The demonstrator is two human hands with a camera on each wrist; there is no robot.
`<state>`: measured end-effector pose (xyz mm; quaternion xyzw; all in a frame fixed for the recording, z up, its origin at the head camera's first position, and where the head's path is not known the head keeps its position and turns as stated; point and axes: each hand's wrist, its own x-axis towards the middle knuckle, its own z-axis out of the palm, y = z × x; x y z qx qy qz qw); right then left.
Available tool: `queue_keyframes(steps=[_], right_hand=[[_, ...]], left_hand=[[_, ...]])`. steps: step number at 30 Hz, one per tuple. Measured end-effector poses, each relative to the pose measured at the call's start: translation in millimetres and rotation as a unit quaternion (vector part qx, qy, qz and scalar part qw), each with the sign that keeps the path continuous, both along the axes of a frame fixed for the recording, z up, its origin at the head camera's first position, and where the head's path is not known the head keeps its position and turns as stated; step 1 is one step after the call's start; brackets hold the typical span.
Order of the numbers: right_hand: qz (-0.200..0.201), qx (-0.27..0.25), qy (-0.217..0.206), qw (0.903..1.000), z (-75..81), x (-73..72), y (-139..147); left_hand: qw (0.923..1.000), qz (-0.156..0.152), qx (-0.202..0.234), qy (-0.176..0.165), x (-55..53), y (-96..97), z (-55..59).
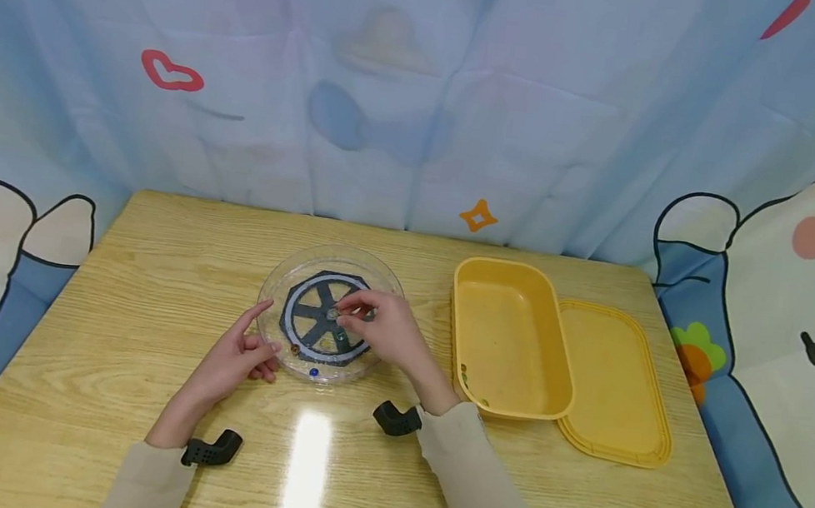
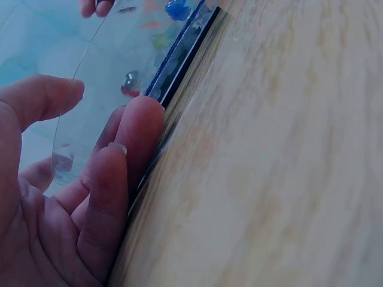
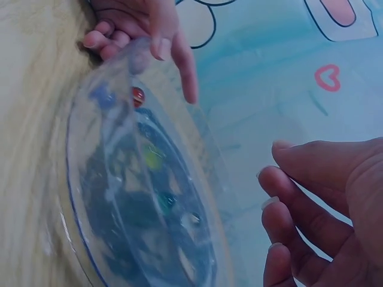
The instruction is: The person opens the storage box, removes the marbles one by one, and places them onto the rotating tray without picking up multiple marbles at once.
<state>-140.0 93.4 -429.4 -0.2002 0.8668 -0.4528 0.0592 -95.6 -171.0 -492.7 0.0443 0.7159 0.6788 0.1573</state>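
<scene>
A clear round dish (image 1: 275, 279) stands on the table, with a dark spoked wheel shape (image 1: 308, 311) showing at its base. Among the marbles in it are a blue marble (image 1: 314, 372), a red-brown marble (image 3: 138, 96) and a green marble (image 3: 166, 202). At the dish's near left side, my left hand (image 1: 235, 360) touches the rim, index finger stretched along it and lower fingers curled. Over the middle hovers my right hand (image 1: 385, 329), its thumb and fingers loosely bent, close to a pale marble (image 1: 332, 314). The right wrist view shows nothing between those fingers.
To the right of the dish stands a yellow tub (image 1: 515, 333) with a few small marbles (image 1: 464, 373) at its near end. Its yellow lid (image 1: 622, 387) lies flat beside it, partly under the tub. A printed curtain (image 1: 393, 118) hangs behind the wooden table (image 1: 173, 261).
</scene>
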Motion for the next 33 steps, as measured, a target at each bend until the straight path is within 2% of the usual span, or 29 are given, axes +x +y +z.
queue_keyframes(steps=[4, 8, 13, 19, 23, 27, 33], right_hand=[[-0.017, -0.007, 0.008, 0.9998, 6.1, -1.4, 12], [-0.039, -0.008, 0.009, 0.9992, 22.8, -4.0, 34], [-0.069, 0.028, 0.014, 0.9971, 46.1, -8.6, 73], [-0.071, 0.05, 0.001, 0.9962, 58.3, -16.8, 126], [-0.069, 0.058, -0.016, 0.9958, 55.5, -21.3, 157], [-0.064, 0.058, -0.04, 0.9954, 42.7, -27.8, 179], [-0.002, 0.038, -0.112, 0.9929, 22.1, -35.2, 190]], left_hand=[[1.0, 0.001, -0.002, -0.001, 0.2, 0.3, 0.3], [1.0, 0.001, -0.003, -0.004, 0.0, 0.9, 1.1], [1.0, 0.002, -0.002, -0.005, 0.5, 0.3, 0.7], [1.0, 0.001, 0.003, -0.004, 0.8, 0.7, 1.5], [1.0, -0.001, 0.002, 0.001, 1.1, 0.5, 2.2], [1.0, 0.002, -0.001, 0.001, 1.2, 0.4, 2.2], [1.0, 0.004, -0.002, -0.004, 1.4, 1.1, 3.0]])
